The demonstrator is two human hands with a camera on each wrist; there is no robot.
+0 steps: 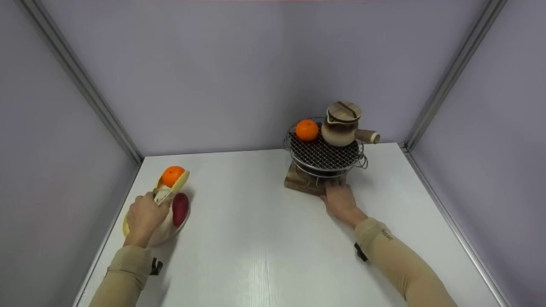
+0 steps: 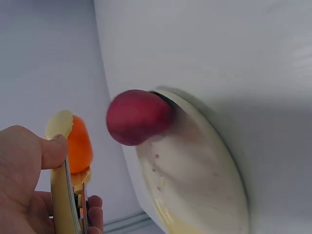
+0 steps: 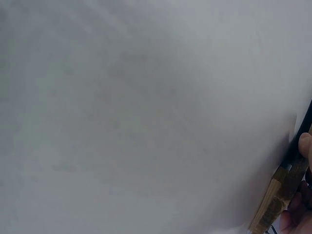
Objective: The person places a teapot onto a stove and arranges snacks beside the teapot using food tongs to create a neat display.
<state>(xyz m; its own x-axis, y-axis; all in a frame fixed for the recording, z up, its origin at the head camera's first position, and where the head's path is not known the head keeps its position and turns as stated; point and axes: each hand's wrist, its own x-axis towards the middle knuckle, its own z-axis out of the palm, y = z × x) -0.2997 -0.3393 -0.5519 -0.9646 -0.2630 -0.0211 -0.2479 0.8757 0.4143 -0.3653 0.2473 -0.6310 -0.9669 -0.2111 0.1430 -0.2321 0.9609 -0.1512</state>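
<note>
My left hand [image 1: 147,215] grips a pair of tongs [image 2: 63,200] with pale yellow tips. Between those tips sits an orange tangerine [image 1: 173,176], raised above the far side of a whitish plate [image 2: 209,165]. A dark red, sweet-potato-like piece [image 1: 180,209] lies on the plate's right side. My right hand [image 1: 340,200] holds the front right edge of a wooden base [image 1: 305,181], with the thumb and curled fingers around it in the right wrist view. Above the base stands a round wire-mesh grill [image 1: 324,155]. It carries another tangerine [image 1: 307,130] and a teapot [image 1: 339,130].
The teapot has a wooden lid [image 1: 344,111] and a side handle [image 1: 367,136] jutting right past the grill rim. Wire loops [image 1: 362,162] stick out from the grill. Grey panels enclose the white table [image 1: 251,221] at the back and both sides.
</note>
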